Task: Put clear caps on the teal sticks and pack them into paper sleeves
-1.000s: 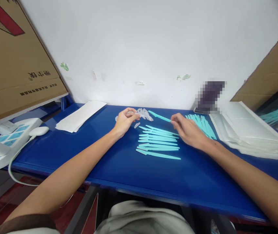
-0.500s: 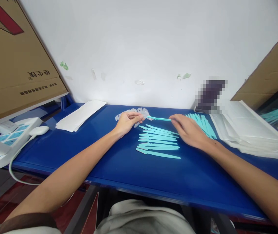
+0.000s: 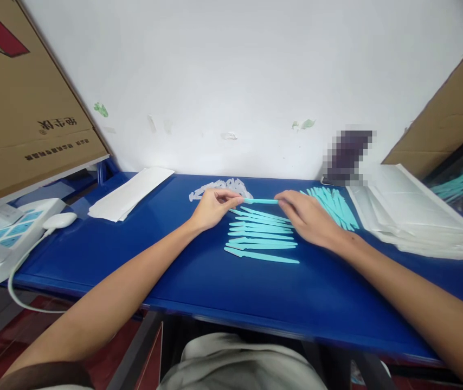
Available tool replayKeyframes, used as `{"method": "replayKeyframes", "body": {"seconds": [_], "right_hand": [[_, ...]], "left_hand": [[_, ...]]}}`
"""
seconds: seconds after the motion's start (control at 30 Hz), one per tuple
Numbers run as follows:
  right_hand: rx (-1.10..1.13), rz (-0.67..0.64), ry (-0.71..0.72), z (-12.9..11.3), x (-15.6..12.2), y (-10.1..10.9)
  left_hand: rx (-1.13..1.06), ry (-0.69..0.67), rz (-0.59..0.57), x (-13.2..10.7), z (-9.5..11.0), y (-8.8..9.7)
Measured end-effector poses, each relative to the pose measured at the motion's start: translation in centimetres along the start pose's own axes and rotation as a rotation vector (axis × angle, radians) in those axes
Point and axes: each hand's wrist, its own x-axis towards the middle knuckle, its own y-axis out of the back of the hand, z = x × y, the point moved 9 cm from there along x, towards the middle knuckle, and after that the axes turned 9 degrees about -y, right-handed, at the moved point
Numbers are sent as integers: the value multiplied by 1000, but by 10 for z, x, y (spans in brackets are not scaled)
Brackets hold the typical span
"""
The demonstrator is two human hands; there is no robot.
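Note:
A turquoise eyebrow razor [image 3: 262, 201] is held level between my hands, just above the table. My left hand [image 3: 215, 207] is closed in a pinch at its blade end; the fingers hide that end and any cap on it. My right hand [image 3: 302, 214] grips the handle's other end. Below lies a row of several turquoise razors [image 3: 262, 229], blade ends to the left. Behind my left hand is a pile of small translucent blade caps [image 3: 231, 185]. More razors [image 3: 333, 206] lie heaped beyond my right hand.
The blue table [image 3: 199, 276] meets a white wall. White paper sheets [image 3: 129, 192] lie at left, near a white power strip [image 3: 24, 233] with a cable. Clear plastic bags [image 3: 410, 216] are stacked at right by a pixelated phone-like object [image 3: 347, 157]. Cardboard boxes [image 3: 32, 97] flank both sides.
My left hand has come onto the razor's blade end, which showed just clear of its fingers before. My right hand has shifted slightly left with the handle.

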Motion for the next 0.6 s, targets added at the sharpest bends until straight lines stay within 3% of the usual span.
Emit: {"method": "replayKeyframes", "body": {"seconds": [0.07, 0.17, 0.37, 0.6], "right_hand": [[-10, 6, 12, -4, 1, 0], [-65, 5, -21, 1, 4, -2], [-239, -87, -75, 28, 6, -16], [-185, -132, -5, 24, 2, -12]], "left_hand": [[81, -52, -22, 2, 8, 0], [310, -118, 21, 7, 14, 18], [622, 43, -46, 9, -16, 47], [705, -19, -189, 7, -17, 33]]}}
